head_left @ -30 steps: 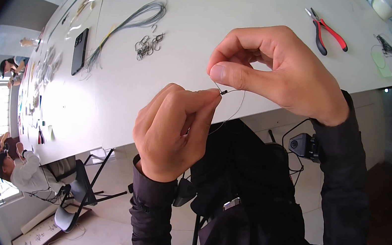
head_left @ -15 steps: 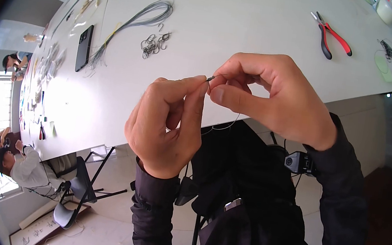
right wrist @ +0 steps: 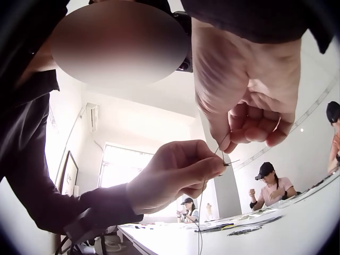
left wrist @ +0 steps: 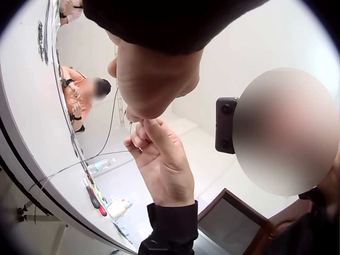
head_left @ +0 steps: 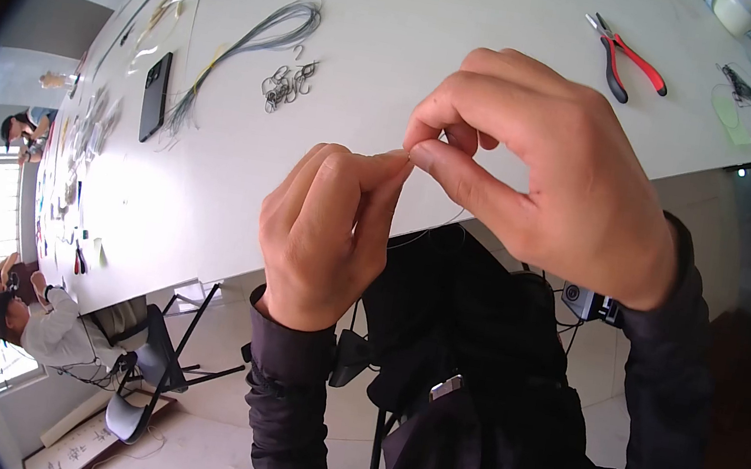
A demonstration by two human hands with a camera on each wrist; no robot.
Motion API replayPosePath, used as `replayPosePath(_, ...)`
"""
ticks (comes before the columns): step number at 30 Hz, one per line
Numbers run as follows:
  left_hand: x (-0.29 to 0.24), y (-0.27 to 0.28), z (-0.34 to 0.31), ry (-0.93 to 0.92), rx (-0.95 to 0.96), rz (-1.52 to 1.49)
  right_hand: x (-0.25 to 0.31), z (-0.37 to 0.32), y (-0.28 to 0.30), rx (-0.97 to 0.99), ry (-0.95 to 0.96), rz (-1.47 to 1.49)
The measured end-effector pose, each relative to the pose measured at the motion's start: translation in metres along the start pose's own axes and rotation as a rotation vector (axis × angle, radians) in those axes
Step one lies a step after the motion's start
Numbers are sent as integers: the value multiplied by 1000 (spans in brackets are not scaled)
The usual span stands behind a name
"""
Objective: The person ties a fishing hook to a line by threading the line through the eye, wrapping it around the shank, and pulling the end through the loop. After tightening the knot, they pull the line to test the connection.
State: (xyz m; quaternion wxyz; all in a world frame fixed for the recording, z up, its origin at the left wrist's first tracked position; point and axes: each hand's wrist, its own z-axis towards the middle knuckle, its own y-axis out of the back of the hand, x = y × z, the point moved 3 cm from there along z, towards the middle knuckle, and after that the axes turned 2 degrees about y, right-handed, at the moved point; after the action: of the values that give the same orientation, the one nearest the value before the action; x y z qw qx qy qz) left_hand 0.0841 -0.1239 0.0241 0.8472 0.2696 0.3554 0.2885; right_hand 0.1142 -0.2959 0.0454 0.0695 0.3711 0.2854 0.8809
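My left hand (head_left: 322,237) pinches a small dark metal piece (right wrist: 227,164) between thumb and forefinger; its exact kind is too small to read. From it runs a thin fishing line (right wrist: 201,218), which hangs in a long loop below the hands. Thumb and forefinger of my right hand (head_left: 556,178) pinch the line just above the piece in the right wrist view, while the other fingers curl in. In the head view both hands' fingertips meet over the table's near edge and cover the piece.
On the white table (head_left: 403,37) lie a pile of fishing hooks (head_left: 288,86), a coiled bundle of grey line (head_left: 274,33), a phone (head_left: 155,96) and red-handled pliers (head_left: 623,58). A dark tangle (head_left: 749,88) sits at the right. Other people sit further along.
Both hands dipped apart slightly, then came back together. The dark piece showed at the left fingertips before; in the head view the right fingertips now hide it.
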Motion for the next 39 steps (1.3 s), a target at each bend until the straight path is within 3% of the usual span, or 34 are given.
replayPosePath(8, -9, 2, 1, -114, -6, -18, -27, 11, 3, 228, -199, 372)
replayPosePath(18, -10, 2, 0, -33, -95, -45, -45, 4, -13, 390, -421, 710)
replayPosePath(21, -9, 1, -1, 103, -93, -81, -48, -2, -20, 379, -430, 736)
replayPosePath(27, -3, 0, -4, 192, -137, -112, -36, -9, -10, -121, -235, 397)
replayPosePath(28, -4, 0, -3, 183, -148, -100, -29, -9, -4, 9, -293, 385)
replayPosePath(31, -4, 0, -4, 178, -177, -88, -19, -11, -5, -55, -254, 210)
replayPosePath(35, -5, 0, -4, 194, -192, -90, -18, -11, -10, 66, -405, 500)
replayPosePath(39, -3, 0, -5, 220, -210, -114, -16, -11, -12, 49, -373, 529)
